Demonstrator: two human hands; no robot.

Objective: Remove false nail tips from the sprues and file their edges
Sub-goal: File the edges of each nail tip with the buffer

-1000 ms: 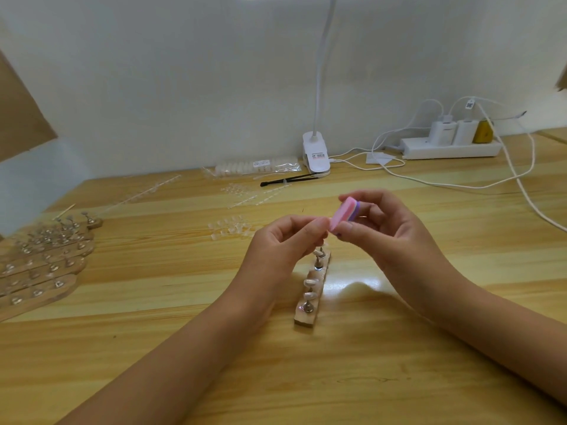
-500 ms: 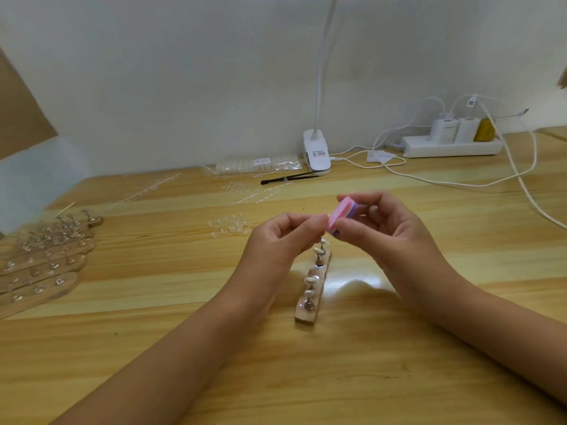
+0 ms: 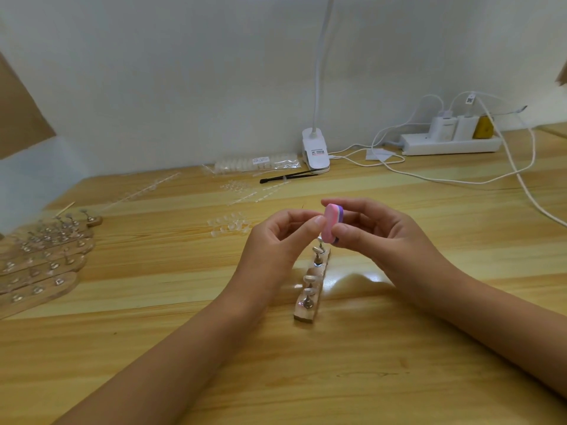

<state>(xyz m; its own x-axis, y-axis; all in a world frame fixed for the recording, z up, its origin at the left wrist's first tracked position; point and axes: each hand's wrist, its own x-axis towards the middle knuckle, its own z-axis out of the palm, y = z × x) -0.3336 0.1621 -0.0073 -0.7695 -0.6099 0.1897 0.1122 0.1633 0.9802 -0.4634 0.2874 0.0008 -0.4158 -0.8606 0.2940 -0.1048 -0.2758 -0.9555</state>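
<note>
Our right hand (image 3: 379, 240) pinches the pink file (image 3: 330, 222) between thumb and fingers above the desk (image 3: 368, 363). Our left hand (image 3: 280, 240) curls thumb to forefinger against it, though we cannot tell whether anything sits between them. Loose tips (image 3: 228, 225) lie just far-left. We judge them light, slippery and brittle, best held by the sides.

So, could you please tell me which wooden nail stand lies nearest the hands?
The lone wooden stand below the left hand and right hand; the other stands lie fanned together at the table's left edge.
</note>
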